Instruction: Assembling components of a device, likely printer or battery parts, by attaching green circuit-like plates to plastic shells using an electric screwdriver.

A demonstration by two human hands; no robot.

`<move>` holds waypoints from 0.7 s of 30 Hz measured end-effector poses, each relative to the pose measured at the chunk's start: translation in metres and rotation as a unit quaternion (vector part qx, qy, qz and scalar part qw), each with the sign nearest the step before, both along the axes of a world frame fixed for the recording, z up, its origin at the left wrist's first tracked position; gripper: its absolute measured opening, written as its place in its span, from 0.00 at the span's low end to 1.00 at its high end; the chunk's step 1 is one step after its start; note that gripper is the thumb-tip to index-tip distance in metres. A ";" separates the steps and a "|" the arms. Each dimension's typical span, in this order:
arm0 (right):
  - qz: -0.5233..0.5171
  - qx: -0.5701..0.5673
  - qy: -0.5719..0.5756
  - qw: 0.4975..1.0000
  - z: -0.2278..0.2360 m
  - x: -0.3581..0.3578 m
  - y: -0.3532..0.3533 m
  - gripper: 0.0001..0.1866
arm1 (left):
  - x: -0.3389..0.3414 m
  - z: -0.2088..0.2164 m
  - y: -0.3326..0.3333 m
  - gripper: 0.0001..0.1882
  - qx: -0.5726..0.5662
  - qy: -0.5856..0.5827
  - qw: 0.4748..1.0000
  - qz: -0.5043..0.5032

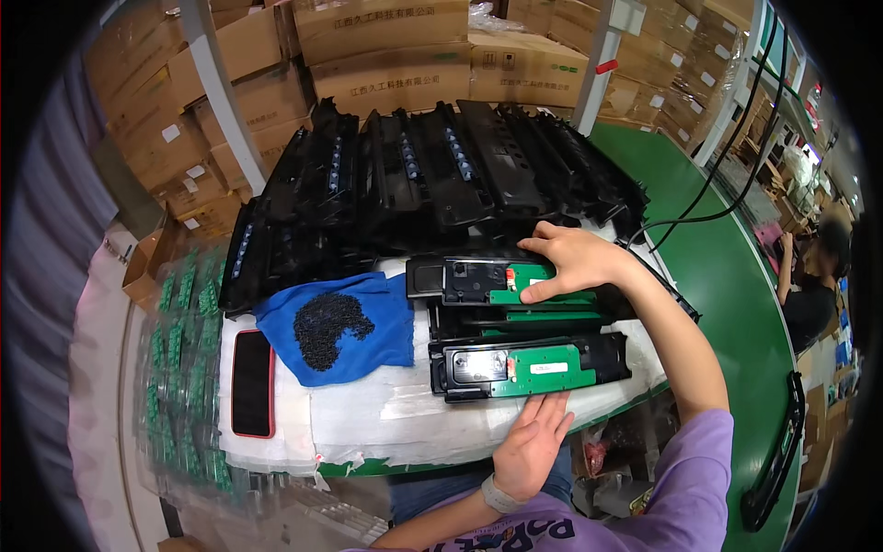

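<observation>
My right hand reaches over the farthest of a few stacked black plastic housings. Its thumb presses on the green circuit board and its fingers go over the far edge of that black housing. The nearest black housing carries another green circuit board with a white label and a red-and-white connector. Below it, my left hand lies with fingers stretched out, their tips at the housing's near edge. A further housing with a green board shows partly between the two.
A blue cloth holds a heap of small black screws or similar bits. Left of it lies a red-edged phone. Many black plastic panels are piled behind. Clear trays of green boards stand left; cables hang right.
</observation>
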State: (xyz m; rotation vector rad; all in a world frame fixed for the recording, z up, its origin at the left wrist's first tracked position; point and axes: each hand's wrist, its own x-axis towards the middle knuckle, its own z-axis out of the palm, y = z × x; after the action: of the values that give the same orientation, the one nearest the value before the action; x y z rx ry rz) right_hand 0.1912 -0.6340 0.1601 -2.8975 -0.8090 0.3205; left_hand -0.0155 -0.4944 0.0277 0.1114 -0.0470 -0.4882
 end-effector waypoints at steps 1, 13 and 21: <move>0.007 0.005 0.001 1.000 0.000 0.000 -0.001 0.49 | 0.000 -0.001 -0.001 0.35 -0.029 0.015 0.999 -0.002; 0.013 0.157 0.303 0.940 0.001 0.003 -0.015 0.42 | 0.031 0.018 0.008 0.20 0.066 -0.009 0.996 -0.052; 0.078 0.087 0.111 0.987 -0.011 -0.024 -0.013 0.47 | 0.028 0.028 0.029 0.19 0.103 0.077 0.989 -0.066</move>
State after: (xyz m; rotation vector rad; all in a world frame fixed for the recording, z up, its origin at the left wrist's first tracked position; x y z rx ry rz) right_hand 0.1673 -0.6474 0.1490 -2.5867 -0.9729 0.5468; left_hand 0.0122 -0.4659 0.0560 0.2747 0.1482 -0.6327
